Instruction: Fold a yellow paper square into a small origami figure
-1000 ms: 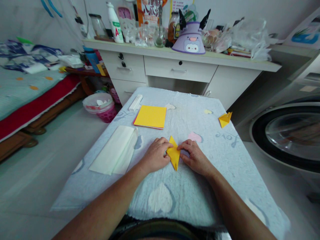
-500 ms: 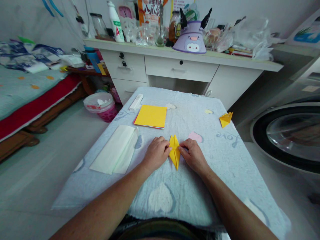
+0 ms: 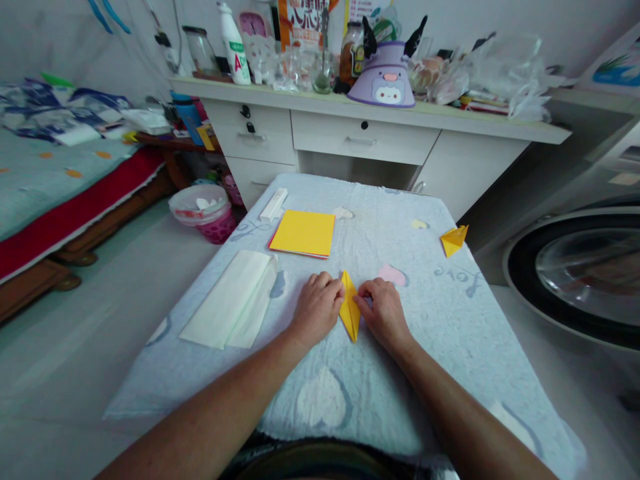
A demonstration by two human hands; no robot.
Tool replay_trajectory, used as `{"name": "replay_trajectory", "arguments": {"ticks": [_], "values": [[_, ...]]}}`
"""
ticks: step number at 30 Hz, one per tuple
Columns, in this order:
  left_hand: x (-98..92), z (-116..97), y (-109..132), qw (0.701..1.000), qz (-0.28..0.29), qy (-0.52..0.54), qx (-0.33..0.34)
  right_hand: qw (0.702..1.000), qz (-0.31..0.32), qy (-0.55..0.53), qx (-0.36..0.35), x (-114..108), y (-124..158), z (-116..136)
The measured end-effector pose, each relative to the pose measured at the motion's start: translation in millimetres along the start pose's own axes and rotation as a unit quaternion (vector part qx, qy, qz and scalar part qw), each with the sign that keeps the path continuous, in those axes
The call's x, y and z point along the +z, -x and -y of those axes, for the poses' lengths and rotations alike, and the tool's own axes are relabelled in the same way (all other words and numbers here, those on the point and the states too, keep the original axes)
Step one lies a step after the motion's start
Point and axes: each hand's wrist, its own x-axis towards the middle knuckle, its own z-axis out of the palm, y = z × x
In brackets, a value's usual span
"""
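A folded piece of yellow origami paper (image 3: 350, 312), a narrow diamond with a pointed top and bottom, lies on the cloth-covered table between my hands. My left hand (image 3: 320, 305) is closed at its left edge, thumb and fingertips on the paper. On the opposite edge my right hand (image 3: 383, 310) pinches it, fingers curled. Just beyond my left hand is a square stack of origami paper (image 3: 303, 233), yellow on top with other colours at its edge. A finished-looking yellow folded paper shape (image 3: 454, 241) sits near the table's right edge.
A pale folded sheet (image 3: 233, 300) lies on the table's left side, with a small white box (image 3: 273, 205) behind it. A cluttered white desk (image 3: 360, 140) stands beyond. A washing machine (image 3: 580, 267) is at right, a pink bin (image 3: 205, 213) at left.
The upper end of the yellow paper, split into two points before, now shows a single point. My right fingers have shifted slightly inward over its edge.
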Motion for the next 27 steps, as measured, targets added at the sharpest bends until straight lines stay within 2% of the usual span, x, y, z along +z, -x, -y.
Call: {"name": "replay_trajectory", "arguments": {"ticks": [6,21,27], "values": [[0.9,-1.7,-2.9,1.0,0.008,0.0,0.0,0.999,0.017,0.032,-0.005,0.5,0.4,1.6],[2.6,-9.8,-2.6,0.994,-0.006,-0.053,-0.098,0.995,-0.011,0.1,0.008,2.3,2.2,10.0],[0.3,-5.9,-0.5,0.993,0.003,-0.051,-0.105,0.994,-0.003,0.109,0.026,0.8,3.7,11.0]]}}
